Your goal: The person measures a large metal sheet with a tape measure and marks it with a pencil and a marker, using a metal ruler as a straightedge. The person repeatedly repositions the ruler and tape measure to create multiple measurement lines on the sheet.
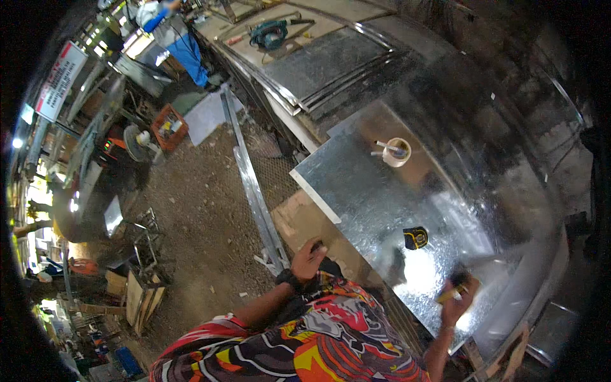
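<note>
My right hand (459,304) is closed round a small yellow and dark object (450,293), whose kind I cannot make out. It is over the near right part of a shiny sheet of metal (356,184). A black and yellow tape measure (415,237) lies on the sheet, farther off and to the left of that hand. Beyond it stands a whitish tub (396,160) with pens or similar sticks in it. My left hand (309,261), with a dark band at its wrist, is by my body, left of the sheet. Its fingers are bent beside a dark patch I cannot identify.
A green power tool (266,35) lies on the far end of the bench among metal frames (305,102). Long metal strips (248,184) lie on the dirt floor to the left. Farther away are an orange crate (170,127), a fan (137,143) and a person in blue trousers (186,57).
</note>
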Available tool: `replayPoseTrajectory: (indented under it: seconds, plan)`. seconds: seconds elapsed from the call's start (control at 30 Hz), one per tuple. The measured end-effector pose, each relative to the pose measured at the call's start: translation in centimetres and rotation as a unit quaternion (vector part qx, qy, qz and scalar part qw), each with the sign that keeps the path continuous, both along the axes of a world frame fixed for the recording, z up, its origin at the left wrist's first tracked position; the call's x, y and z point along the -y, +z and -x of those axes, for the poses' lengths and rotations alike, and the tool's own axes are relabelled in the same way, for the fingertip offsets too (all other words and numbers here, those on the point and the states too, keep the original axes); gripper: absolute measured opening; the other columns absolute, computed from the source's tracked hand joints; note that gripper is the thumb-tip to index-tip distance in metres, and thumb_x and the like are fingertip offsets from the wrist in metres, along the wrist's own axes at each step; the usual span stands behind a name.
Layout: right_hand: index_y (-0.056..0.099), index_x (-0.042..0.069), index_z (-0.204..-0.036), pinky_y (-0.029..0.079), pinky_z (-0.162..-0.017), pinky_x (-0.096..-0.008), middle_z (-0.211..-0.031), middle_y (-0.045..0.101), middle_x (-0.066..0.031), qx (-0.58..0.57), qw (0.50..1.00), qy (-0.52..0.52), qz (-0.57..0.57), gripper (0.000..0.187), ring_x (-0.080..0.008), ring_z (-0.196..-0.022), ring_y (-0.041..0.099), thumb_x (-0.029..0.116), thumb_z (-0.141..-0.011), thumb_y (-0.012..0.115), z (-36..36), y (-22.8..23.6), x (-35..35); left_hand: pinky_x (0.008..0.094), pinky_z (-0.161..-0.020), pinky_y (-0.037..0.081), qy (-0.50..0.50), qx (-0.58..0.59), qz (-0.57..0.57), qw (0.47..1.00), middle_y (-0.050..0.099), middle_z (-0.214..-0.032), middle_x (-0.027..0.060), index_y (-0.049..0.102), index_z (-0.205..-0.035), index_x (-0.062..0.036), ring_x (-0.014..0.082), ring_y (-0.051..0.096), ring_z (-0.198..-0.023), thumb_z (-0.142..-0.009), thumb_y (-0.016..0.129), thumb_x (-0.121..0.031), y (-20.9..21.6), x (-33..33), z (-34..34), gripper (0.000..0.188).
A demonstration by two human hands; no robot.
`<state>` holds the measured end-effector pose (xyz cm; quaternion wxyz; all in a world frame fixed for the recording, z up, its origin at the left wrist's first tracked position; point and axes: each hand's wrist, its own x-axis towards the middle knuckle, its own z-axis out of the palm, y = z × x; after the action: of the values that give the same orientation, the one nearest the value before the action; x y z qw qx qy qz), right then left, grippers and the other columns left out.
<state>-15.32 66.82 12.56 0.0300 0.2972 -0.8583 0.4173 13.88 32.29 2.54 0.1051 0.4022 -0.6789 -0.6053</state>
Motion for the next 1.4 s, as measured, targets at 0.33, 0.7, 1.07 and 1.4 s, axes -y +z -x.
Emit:
replayPoseTrajectory:
  seconds: [0.33,0.7,1.07,1.4]
  plan:
    - [0.069,0.007,-0.123,0.052,-0.089,-0.0456,-0.11,0.063,-0.017,-0.018,0.906,0.389,-0.165,0.055,-0.0379,-0.102,0.063,0.031,-0.077,0.087,-12.3,1.6,32.5,0.0364,-0.082,0.059,0.136,-0.168,-0.159,0.963,0.074,-0.11,0.0101,0.063,-0.132,-0.0022,0.0198,0.072,-0.093,-0.107,0.062,-0.032,8.3,6.6,1.5,0.039]
    - [0.065,0.01,-0.131,0.049,-0.098,-0.0532,-0.131,0.064,-0.0229,-0.023,0.941,0.168,-0.293,0.047,-0.0431,-0.117,0.062,0.027,-0.088,0.074,11.7,-8.6,38.3,0.0403,-0.079,0.058,0.383,-0.251,-0.348,0.818,0.074,-0.094,0.0109,0.064,-0.116,-0.0014,0.0256,0.07,-0.08,-0.107,0.054,-0.051,0.3,9.9,-6.5,0.052]
    - [0.069,0.011,-0.113,0.048,-0.088,-0.0555,-0.116,0.069,-0.0167,-0.194,0.902,0.176,-0.343,0.028,-0.0421,-0.103,0.065,0.021,-0.087,0.068,15.6,-12.8,29.2,0.0402,-0.064,0.062,0.468,-0.233,-0.398,0.754,0.071,-0.084,0.0103,0.062,-0.111,-0.0057,0.0239,0.07,-0.069,-0.1,0.064,-0.059,-1.8,7.0,-2.4,0.054]
    - [0.069,0.008,-0.12,0.046,-0.092,-0.054,-0.117,0.069,-0.0185,-0.225,0.926,0.115,-0.28,0.029,-0.0408,-0.109,0.063,0.027,-0.098,0.069,11.9,-10.9,19.3,0.0406,-0.056,0.06,0.435,-0.124,-0.305,0.838,0.069,-0.081,0.0095,0.06,-0.109,-0.0045,0.0241,0.068,-0.061,-0.092,0.078,-0.053,-4.4,6.9,6.1,0.054]
